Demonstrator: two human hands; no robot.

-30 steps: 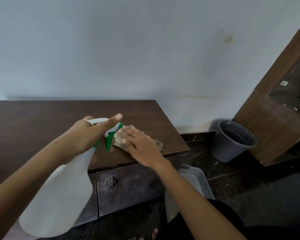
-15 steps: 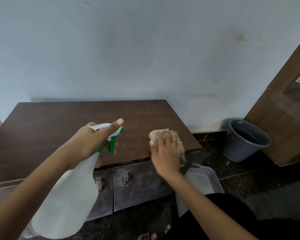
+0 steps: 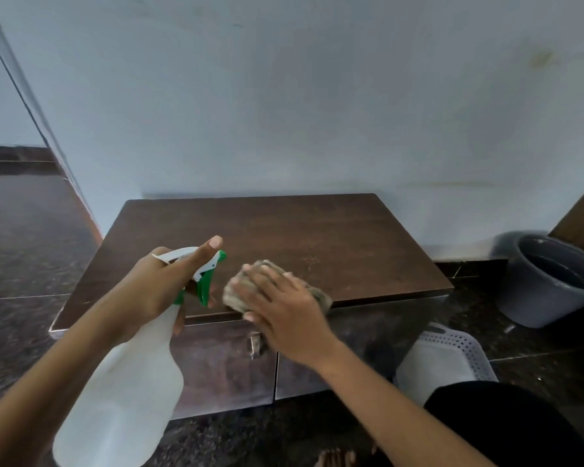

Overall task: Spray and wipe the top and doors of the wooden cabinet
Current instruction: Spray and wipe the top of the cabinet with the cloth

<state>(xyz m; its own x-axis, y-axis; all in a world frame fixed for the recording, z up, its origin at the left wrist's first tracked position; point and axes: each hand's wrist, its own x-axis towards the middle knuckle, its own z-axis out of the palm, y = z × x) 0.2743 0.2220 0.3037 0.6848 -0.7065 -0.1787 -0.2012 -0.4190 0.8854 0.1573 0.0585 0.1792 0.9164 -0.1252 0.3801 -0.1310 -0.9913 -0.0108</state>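
A: Holding the spray bottle [image 3: 122, 375] in the left hand [image 3: 159, 288], fingers wrapped round the neck, thumb stretched forward over the white head. Green trigger and nozzle point at the cabinet [image 3: 284, 230] top. Bottle body is translucent white and hangs low, tilted toward the camera.

B: Right hand?

A: Right hand [image 3: 284, 305] lies flat, palm down, fingers spread, pressing a tan cloth [image 3: 246, 281] onto the top near the front edge. Not clenched round it, just pinning it. Cloth sticks out past the fingers on both sides and sits just right of the nozzle.

B: Cabinet position?

A: Low, dark brown wood, backed against the pale wall [image 3: 317, 112]. Two doors below the top; the metal latch [image 3: 255, 342] where they meet is partly hidden by the right wrist. Faint light specks on the top, right of the cloth.

B: Anything else around?

A: Grey bucket [image 3: 547, 284] on the dark floor [image 3: 24, 237] to the right, well apart from the cabinet. White perforated basket [image 3: 452, 352] lying near the right door, beside the person's dark-clothed knee.
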